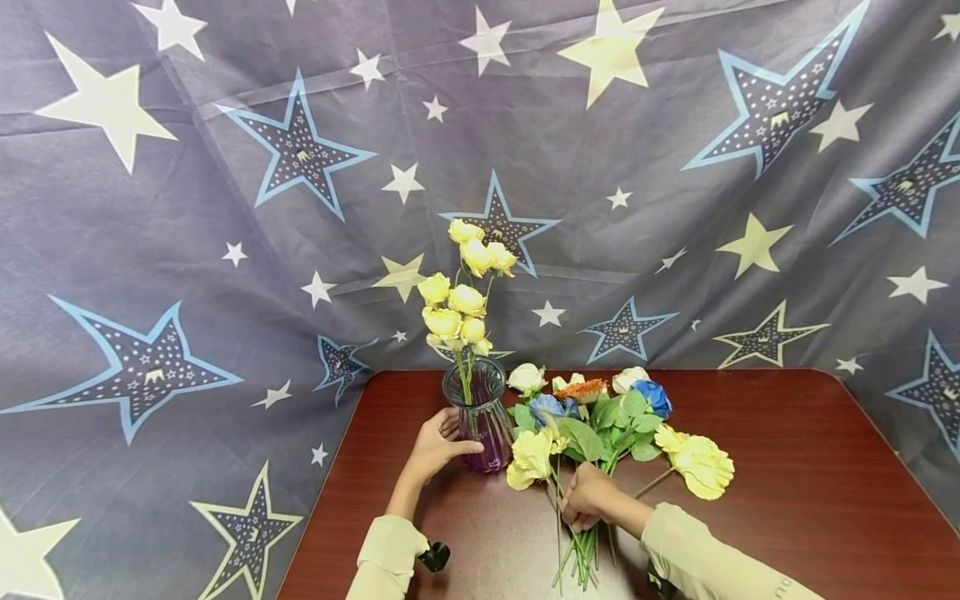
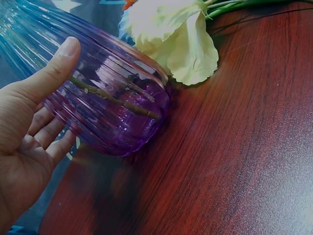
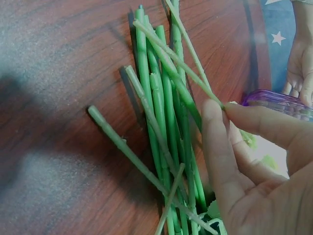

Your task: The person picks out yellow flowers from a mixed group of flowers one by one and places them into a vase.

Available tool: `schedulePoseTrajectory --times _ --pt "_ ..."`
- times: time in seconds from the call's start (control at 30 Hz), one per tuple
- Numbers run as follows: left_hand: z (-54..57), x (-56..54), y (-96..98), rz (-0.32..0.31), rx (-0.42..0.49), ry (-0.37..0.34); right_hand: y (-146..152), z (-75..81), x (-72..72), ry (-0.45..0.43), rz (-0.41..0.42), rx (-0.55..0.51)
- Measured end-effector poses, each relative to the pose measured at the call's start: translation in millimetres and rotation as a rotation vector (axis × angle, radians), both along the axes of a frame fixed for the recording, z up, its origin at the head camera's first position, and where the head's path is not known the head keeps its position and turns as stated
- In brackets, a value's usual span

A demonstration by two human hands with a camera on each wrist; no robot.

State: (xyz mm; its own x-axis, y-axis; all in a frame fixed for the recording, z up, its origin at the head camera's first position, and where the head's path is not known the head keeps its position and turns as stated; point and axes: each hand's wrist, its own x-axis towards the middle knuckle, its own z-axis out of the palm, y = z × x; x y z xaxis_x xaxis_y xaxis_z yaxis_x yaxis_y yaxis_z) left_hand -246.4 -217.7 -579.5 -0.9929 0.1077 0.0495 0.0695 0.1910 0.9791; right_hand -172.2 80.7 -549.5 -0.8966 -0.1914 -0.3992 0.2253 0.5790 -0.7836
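Fingers of the right hand (image 1: 591, 497): pinching a thin pale stem (image 3: 190, 73) between thumb and fingertip, the gap narrowing to the stem's own thickness; this hand is working at 4 o'clock from the vase.
Fingers of the left hand (image 1: 441, 443): curving round the glass vase (image 1: 486, 417) from its 9 o'clock side, the thumb lying across the front and the other fingers reaching behind.
Vase: standing on the table, shading from bluish at the top to purple at the base; whether it is tilting a little, I cannot tell.
Yellow roses (image 1: 467, 300): rising from the vase mouth toward 12 o'clock, a brownish stem (image 2: 139, 110) running down inside the glass almost to the bottom.
Loose stems (image 3: 168, 107): lying bunched beside the right hand, their cut ends pointing to 6 o'clock in the head view.
Blooms from the right hand: a yellow flower (image 1: 528, 458) is drooping at 10 o'clock, a white rose (image 1: 527, 379) is lying at 11, an orange flower (image 1: 581, 389) at 12, a blue rose (image 1: 654, 398) at 1, and a larger yellow bloom (image 1: 703, 468) is spreading just short of 3.
Leaves (image 1: 585, 439): spreading green between hand and blooms.
Table (image 1: 787, 500): showing reddish-brown wood grain.
Backdrop (image 1: 525, 150): hanging behind, grey with stars.
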Motion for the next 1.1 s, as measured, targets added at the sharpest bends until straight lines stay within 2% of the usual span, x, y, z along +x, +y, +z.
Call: schedulePoseTrajectory --times 0.3,0.73,1.1 --pt "-1.0 -0.6 0.6 0.007 0.014 -0.009 4.7 -0.5 1.3 -0.038 0.005 -0.061" --pt "-0.1 0.0 1.0 0.016 0.008 -0.015 13.9 -0.1 1.0 -0.071 0.072 -0.137" --pt "0.0 0.3 1.2 0.018 0.011 -0.019 23.6 4.0 -4.9 -0.078 0.097 -0.209"
